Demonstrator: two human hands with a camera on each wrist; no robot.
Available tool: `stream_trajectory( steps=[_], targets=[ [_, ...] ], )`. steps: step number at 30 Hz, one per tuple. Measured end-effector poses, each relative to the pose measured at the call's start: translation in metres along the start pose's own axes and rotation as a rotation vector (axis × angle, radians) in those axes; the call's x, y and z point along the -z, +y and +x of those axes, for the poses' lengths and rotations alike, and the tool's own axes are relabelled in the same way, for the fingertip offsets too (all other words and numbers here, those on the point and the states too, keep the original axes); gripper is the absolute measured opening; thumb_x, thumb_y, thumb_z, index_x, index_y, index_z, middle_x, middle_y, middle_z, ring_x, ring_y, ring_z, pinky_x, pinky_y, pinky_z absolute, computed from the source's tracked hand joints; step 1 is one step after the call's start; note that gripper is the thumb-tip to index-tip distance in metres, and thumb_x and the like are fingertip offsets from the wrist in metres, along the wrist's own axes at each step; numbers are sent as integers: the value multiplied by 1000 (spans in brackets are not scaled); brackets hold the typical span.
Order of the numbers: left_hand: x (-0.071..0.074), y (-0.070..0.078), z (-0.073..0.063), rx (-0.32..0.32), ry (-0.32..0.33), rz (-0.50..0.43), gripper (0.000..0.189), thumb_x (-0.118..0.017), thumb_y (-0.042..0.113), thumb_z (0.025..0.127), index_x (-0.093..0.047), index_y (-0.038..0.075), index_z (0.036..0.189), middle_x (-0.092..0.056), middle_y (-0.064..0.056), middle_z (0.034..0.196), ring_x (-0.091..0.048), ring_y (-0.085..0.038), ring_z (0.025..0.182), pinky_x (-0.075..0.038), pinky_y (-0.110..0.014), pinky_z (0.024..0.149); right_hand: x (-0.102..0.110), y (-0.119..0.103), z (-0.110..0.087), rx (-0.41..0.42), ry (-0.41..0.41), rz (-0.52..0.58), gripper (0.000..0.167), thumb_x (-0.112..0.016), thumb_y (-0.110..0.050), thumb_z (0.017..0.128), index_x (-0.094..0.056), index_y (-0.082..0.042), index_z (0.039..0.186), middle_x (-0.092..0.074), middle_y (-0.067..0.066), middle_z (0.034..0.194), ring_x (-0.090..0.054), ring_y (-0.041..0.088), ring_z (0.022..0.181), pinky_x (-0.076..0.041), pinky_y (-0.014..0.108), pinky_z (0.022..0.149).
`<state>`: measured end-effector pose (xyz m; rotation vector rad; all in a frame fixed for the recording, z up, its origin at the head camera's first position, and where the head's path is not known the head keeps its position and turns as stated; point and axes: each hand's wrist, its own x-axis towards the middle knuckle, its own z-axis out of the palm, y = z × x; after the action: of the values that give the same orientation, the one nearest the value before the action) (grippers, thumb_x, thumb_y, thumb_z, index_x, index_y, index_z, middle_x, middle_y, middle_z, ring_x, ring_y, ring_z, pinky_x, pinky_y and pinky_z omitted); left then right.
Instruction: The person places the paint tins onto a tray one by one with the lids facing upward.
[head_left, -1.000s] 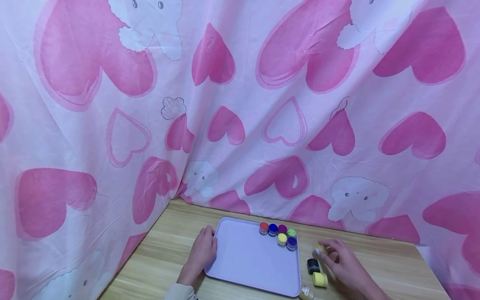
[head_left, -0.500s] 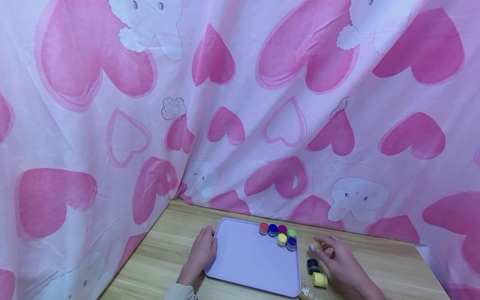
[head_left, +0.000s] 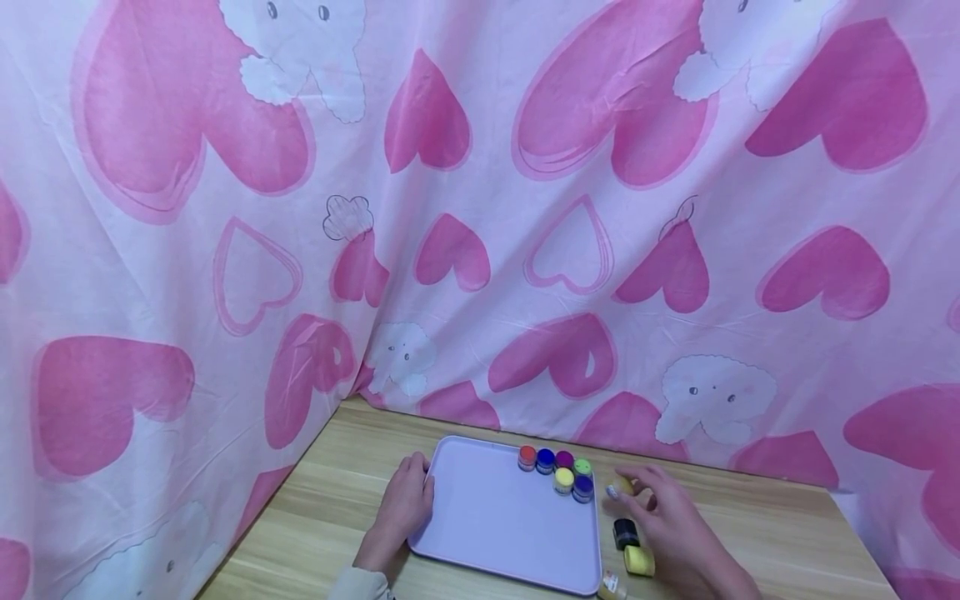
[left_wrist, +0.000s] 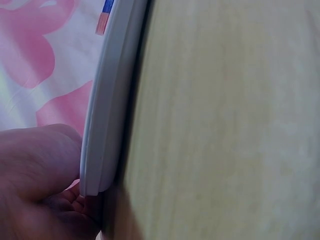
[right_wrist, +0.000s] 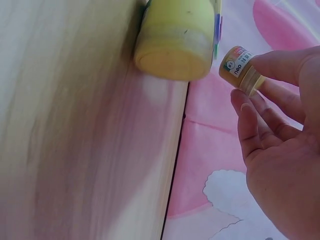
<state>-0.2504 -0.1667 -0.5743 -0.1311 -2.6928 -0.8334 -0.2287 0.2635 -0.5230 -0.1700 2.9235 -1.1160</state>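
My right hand pinches a small ochre paint jar between thumb and fingers, just right of the tray's far right corner. The jar is tilted, its printed label showing in the right wrist view. On the left, my left hand grips the edge of the lilac tray, thumb on the rim and fingers partly hidden beneath it. Paint jars stand grouped in the tray's far right corner: red, blue, purple, green, yellow and dark violet.
Right of the tray, a black jar and a yellow jar lie on the wooden table. Another ochre jar lies by the tray's near right corner. A pink heart-patterned curtain hangs behind and to the left.
My right hand has moved left toward the tray, carrying the ochre paint jar. The left hand and the tray have stayed in place.
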Motion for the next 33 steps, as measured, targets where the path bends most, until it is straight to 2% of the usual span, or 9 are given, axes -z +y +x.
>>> stream_trajectory(
  steps=[4, 9, 16, 22, 33],
  targets=[
    [0, 0, 0, 12, -10, -3, 15, -71, 4, 98, -59, 5, 106, -61, -9, 97, -63, -26, 86, -56, -48, 81, -4, -5, 2, 11, 11, -13, 47, -78, -26, 101, -66, -22, 146, -66, -2, 125, -59, 15, 99, -55, 21, 76],
    [-1, -1, 0, 16, -16, -2, 15, -71, 4, 98, -59, 5, 107, -61, -9, 98, -63, -26, 87, -56, -47, 82, -8, -12, 4, 77, 39, -22, 45, -78, -20, 100, -68, -20, 144, -66, -3, 124, -60, 10, 99, -55, 21, 74],
    [-4, -2, -1, -11, 28, -5, 15, -72, 4, 97, -59, 5, 104, -61, -9, 95, -64, -27, 84, -56, -49, 79, -16, -23, 6, 164, 74, -38, 42, -80, -14, 98, -71, -19, 139, -66, -5, 121, -59, 7, 99, -55, 20, 73],
    [-2, -1, 0, 8, 2, -7, 15, -71, 4, 98, -59, 5, 105, -61, -10, 98, -64, -27, 87, -57, -48, 81, -22, -31, 10, 215, 94, -36, 39, -82, -16, 98, -73, -18, 135, -66, -7, 117, -59, 5, 97, -53, 20, 72],
    [-1, -1, 1, 8, -9, 1, 14, -71, 4, 98, -59, 6, 105, -59, -8, 96, -61, -23, 84, -56, -45, 79, -34, -45, 22, 195, 47, 5, 37, -79, -16, 100, -72, -19, 136, -66, -5, 123, -64, 6, 98, -52, 21, 70]
  ],
)
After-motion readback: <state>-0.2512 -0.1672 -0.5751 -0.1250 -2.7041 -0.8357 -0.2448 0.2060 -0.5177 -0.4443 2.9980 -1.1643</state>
